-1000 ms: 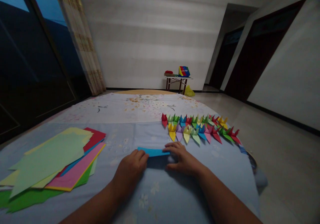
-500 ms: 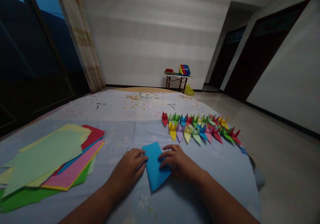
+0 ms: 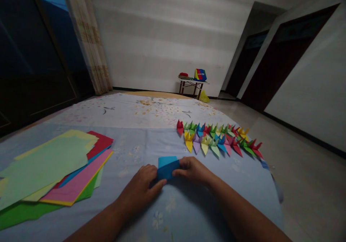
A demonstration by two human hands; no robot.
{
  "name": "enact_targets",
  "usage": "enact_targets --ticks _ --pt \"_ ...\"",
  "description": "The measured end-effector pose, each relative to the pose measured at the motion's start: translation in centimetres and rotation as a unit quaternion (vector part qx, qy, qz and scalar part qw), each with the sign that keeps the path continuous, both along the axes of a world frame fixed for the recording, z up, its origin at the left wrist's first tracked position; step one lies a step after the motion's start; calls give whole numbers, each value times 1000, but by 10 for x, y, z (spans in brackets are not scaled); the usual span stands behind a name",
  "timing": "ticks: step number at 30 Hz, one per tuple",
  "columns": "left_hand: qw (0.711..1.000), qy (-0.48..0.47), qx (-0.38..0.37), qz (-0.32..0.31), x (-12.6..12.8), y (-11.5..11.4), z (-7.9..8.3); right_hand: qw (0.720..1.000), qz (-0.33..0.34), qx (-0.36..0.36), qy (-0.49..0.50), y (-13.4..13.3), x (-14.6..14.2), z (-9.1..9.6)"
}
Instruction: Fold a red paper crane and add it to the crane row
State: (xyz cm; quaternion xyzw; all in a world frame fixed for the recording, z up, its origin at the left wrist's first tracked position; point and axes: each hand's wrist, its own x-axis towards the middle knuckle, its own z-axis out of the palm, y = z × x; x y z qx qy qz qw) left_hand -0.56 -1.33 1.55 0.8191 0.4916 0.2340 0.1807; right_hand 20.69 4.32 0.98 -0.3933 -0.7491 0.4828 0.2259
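A blue sheet of origami paper (image 3: 167, 167) sits between my two hands near the middle of the table, its lower part raised and folded over toward the far side. My right hand (image 3: 191, 169) pinches the paper's right edge between thumb and fingers. At the left edge, my left hand (image 3: 147, 181) holds the paper, its thumb at the lower corner and its fingers partly hidden behind the paper. Two rows of folded paper cranes (image 3: 205, 144) in several colours stand beyond my right hand.
A stack of coloured paper sheets (image 3: 54, 166) lies at the left on the flowered tablecloth (image 3: 129, 213). Against the far wall stands a small table (image 3: 193, 82) with a colourful box (image 3: 200, 75) on it. A yellow bag (image 3: 204, 96) rests on the floor beside it.
The blue paper, flat with its point toward me before, is now lifted and folded over away from me. My right hand has gone from lying on it to pinching its edge.
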Motion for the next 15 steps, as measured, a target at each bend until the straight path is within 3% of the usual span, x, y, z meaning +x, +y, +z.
enact_targets --ticks 3,9,15 --pt "996 -40 -51 56 2 3 -2 999 -27 -34 21 3 -6 -5" --pt "981 -122 -107 109 6 5 -6 990 -130 34 -46 -3 -10 -9" --pt "979 -89 -121 136 14 -3 -6 980 -161 69 -94 -10 -10 -4"
